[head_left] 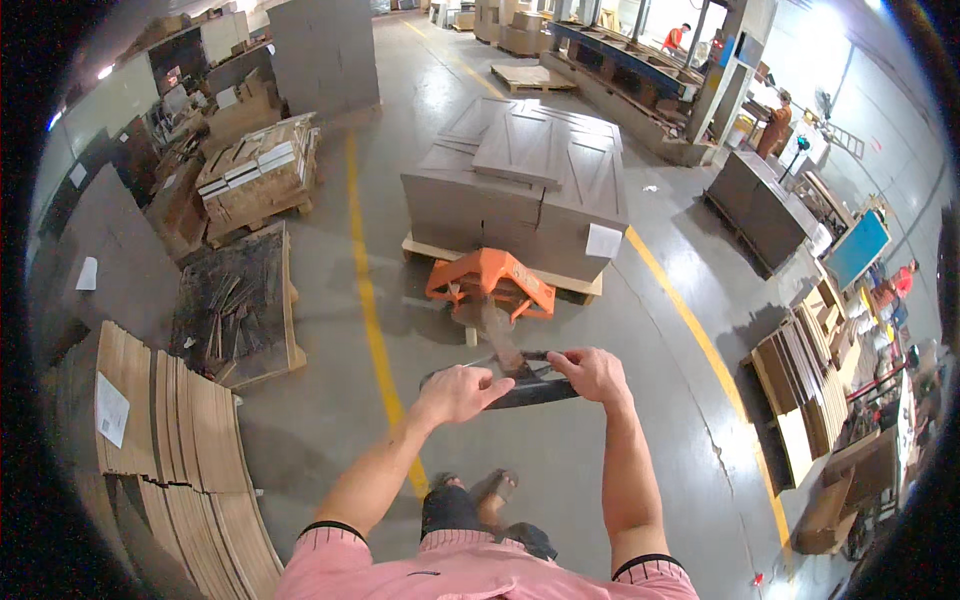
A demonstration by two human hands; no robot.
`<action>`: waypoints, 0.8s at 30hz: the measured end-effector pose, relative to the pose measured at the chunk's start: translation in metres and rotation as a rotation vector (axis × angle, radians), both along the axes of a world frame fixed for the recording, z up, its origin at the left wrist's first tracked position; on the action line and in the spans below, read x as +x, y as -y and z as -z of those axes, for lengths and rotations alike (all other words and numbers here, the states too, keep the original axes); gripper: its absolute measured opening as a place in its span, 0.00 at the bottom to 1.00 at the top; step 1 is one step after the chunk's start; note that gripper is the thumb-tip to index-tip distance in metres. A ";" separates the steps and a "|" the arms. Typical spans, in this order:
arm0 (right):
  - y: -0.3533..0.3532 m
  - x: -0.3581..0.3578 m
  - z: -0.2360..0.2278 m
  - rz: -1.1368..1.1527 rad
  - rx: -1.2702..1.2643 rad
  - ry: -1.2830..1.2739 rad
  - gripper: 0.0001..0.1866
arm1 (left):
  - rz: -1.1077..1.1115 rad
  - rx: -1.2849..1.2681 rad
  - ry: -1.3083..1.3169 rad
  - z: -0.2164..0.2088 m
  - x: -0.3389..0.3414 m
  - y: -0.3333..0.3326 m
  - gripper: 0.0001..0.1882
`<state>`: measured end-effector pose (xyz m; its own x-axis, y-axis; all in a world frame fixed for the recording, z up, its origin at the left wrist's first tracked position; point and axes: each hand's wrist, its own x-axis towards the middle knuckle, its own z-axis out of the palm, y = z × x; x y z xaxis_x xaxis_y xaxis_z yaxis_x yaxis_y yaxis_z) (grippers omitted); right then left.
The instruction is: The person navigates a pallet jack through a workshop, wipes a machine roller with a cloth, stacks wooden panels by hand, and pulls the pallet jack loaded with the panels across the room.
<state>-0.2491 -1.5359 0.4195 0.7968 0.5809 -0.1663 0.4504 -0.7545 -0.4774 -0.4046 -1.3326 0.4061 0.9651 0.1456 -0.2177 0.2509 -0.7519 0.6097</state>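
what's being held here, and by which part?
Both hands grip the black loop handle of the orange pallet jack: left hand on its left side, right hand on its right.

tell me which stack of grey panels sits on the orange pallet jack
The low grey stack straight ahead, its pallet on the orange jack whose handle both hands grip. The tall stack and right stack stand apart.

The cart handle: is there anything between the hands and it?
No. Both hands are already on the black handle: the left hand grips its left end, the right hand its right end. The handle's bar leads to the orange cart under the stack of grey boards.
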 end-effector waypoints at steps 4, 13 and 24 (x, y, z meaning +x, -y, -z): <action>0.041 -0.083 0.066 0.035 -0.015 0.159 0.25 | -0.025 0.026 0.004 0.043 -0.073 0.041 0.33; 0.102 -0.299 0.275 -0.359 -0.584 -0.294 0.25 | 0.199 0.050 -0.637 0.264 -0.272 0.098 0.43; 0.005 -0.150 0.008 0.139 0.215 0.011 0.22 | -0.184 0.072 0.518 0.015 -0.136 0.004 0.21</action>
